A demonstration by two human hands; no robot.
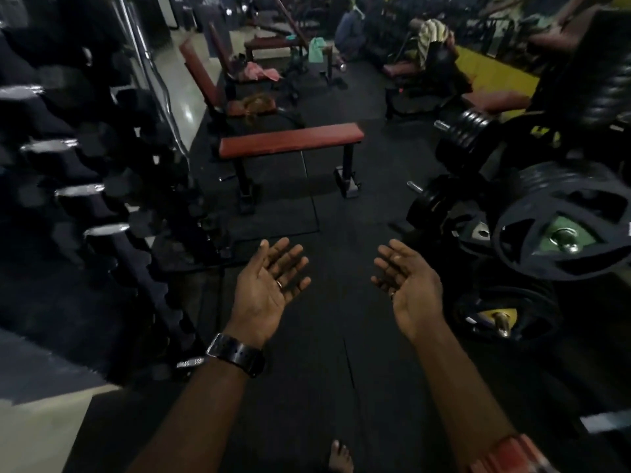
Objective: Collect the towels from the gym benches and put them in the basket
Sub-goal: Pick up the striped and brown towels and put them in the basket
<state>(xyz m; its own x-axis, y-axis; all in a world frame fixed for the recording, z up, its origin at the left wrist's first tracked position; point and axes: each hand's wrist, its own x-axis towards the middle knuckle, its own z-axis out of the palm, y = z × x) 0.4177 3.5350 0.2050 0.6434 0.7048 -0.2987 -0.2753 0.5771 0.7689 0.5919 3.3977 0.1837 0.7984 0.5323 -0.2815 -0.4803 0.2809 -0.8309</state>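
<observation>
Towels are not yet in either hand. Nearest the viewer, a bare foot point(339, 457) stands on the black rubber floor point(341, 353). Beyond it the left hand point(269, 285), with a black wristwatch point(235, 356) on its wrist, and the right hand point(406, 285) are raised palm-up. Their fingers are spread wide and hold nothing, probably in readiness for a first pick-up.

A rack of black dumbbells point(85, 192) lines the left side and stacked black weight plates point(563, 230) crowd the right, leaving an aisle of floor between them. Across that aisle stands a red-padded flat desk point(290, 141).

Just beyond it, to the left, a crumpled rust-brown towel point(256, 104) lies on the seat of an inclined red desk point(196, 68). Farther on, a bunched pink towel point(263, 72) lies on another seat. A mint-green towel point(317, 49) hangs at the end of a far desk, and a pale striped towel point(432, 39) is draped over a machine at far right. Each seems left where a user dropped it.

No basket is in view. The task appears to be at its start, and the rust-brown towel is the closest candidate, reached by passing round the flat desk.
</observation>
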